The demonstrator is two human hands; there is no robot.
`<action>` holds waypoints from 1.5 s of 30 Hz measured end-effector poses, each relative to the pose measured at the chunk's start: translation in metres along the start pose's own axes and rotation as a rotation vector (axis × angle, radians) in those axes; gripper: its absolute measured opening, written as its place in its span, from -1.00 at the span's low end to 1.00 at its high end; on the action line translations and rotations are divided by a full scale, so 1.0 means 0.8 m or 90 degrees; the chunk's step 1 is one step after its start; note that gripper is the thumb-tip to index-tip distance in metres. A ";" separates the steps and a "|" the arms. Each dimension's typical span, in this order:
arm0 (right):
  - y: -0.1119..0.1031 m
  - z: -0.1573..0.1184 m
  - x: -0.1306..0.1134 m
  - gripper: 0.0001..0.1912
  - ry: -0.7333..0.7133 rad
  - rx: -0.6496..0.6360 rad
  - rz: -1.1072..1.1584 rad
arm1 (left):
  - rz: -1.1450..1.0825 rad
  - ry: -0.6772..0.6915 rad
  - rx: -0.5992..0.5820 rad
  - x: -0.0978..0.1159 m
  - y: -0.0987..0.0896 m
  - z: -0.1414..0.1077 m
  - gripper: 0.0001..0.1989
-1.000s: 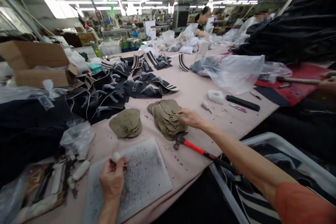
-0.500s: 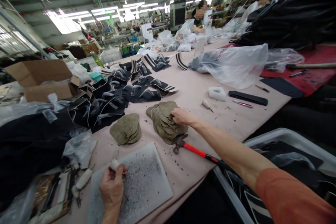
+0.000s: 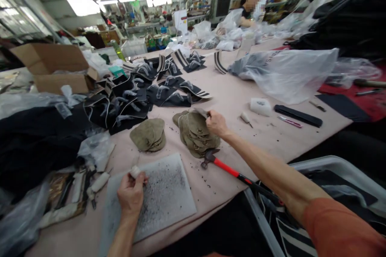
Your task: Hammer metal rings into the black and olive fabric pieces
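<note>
Olive suede pieces: I log a fanned stack of olive-green rounded suede cut pieces with metal rings [image 3: 197, 134] at mid-table, just beyond the hammer head; a smaller pile of the same olive pieces [image 3: 148, 135] lies to its left, apart from it.
Right hand: my right hand [image 3: 216, 123] sits at the far right edge of the fanned stack, fingers pressed onto a pale top piece and pinching its edge.
Change: a second ago this hand lay flatter on the stack's right side; now it has shifted to the back edge and the top piece looks lifted. I judge one piece is being peeled off.
Left hand: my left hand [image 3: 130, 193] rests on the speckled white cutting slab [image 3: 157, 196], fingertips pinched on a small white cylindrical punch tool [image 3: 134, 171], as before.
Hammer: red-handled hammer with dark steel head [image 3: 229, 168] lies untouched on the pink tabletop [image 3: 235, 100], head touching the stack's near edge.
Black parts: black striped fabric pieces [image 3: 135, 96] are spread beyond both piles.
Bag: a clear plastic bag [image 3: 286, 72] lies far right.
</note>
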State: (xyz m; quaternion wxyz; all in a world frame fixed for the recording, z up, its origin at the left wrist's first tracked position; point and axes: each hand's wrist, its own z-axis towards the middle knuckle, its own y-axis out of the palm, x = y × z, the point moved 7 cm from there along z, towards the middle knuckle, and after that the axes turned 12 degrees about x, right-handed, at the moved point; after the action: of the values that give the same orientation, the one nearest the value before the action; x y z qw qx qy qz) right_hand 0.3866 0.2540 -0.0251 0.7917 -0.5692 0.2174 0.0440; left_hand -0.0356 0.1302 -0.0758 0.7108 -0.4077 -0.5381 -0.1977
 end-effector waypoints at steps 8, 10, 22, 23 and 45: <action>-0.041 -0.108 -0.155 -0.65 -0.279 0.068 0.100 | -0.088 -0.022 -0.013 -0.005 0.004 -0.011 -0.66; -0.022 -0.176 -0.190 -0.68 -0.379 0.026 0.078 | -0.100 -0.022 -0.019 -0.006 0.004 -0.012 -0.67; 0.037 -0.301 -0.186 -0.71 -0.497 0.045 0.056 | -0.110 0.020 -0.044 -0.007 0.003 -0.012 -0.71; 0.035 -0.298 -0.185 -0.71 -0.494 0.051 0.053 | -0.114 0.021 -0.045 -0.006 0.003 -0.012 -0.71; 0.038 -0.305 -0.161 -0.49 -0.373 -0.040 0.085 | -0.366 -0.076 -0.292 0.056 0.088 -0.065 -0.48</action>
State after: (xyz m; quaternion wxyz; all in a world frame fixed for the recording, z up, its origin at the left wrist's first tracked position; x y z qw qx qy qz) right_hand 0.1887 0.0634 -0.0641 0.7980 -0.5409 0.0151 0.2654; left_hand 0.0619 0.1377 -0.0650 0.4833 -0.3996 -0.6130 -0.4806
